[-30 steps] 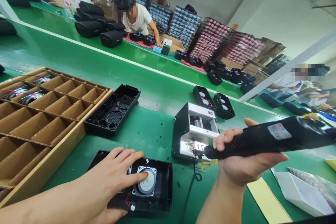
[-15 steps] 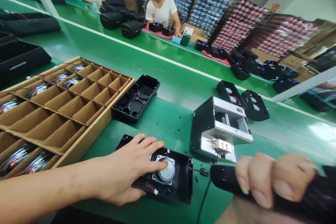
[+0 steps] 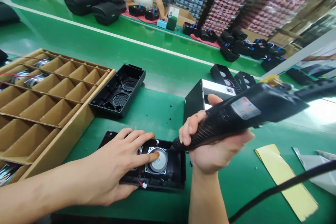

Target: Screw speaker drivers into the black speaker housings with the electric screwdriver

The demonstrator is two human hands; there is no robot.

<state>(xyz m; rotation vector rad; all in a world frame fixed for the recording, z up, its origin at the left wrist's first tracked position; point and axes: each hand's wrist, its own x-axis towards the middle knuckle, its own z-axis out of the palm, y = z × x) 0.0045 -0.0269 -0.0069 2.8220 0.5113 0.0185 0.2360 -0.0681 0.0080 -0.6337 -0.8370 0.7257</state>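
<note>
One shift: right hand (image 3: 210, 152), clasping electric screwdriver (image 3: 225, 120), moves its tip from outside casing (image 3: 176, 172) to speaker (image 3: 159, 165) corner, apparently positioned; left hand (image 3: 119, 162), spread, steadies casing.

On the worktop (image 3: 157, 98) before me lies a housing (image 3: 181, 175) holding a speaker (image 3: 158, 163), my left grip (image 3: 126, 161) on both. To the left sits a divided box (image 3: 65, 140), another housing (image 3: 110, 94) just right of it. Beyond the screwdriver (image 3: 225, 117) in my right grip (image 3: 207, 150) stands a machine (image 3: 193, 99).

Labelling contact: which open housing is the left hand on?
The nearest housing, left hand over its speakers; the grille housing by the divided box and the pair behind the machine are untouched.
</note>
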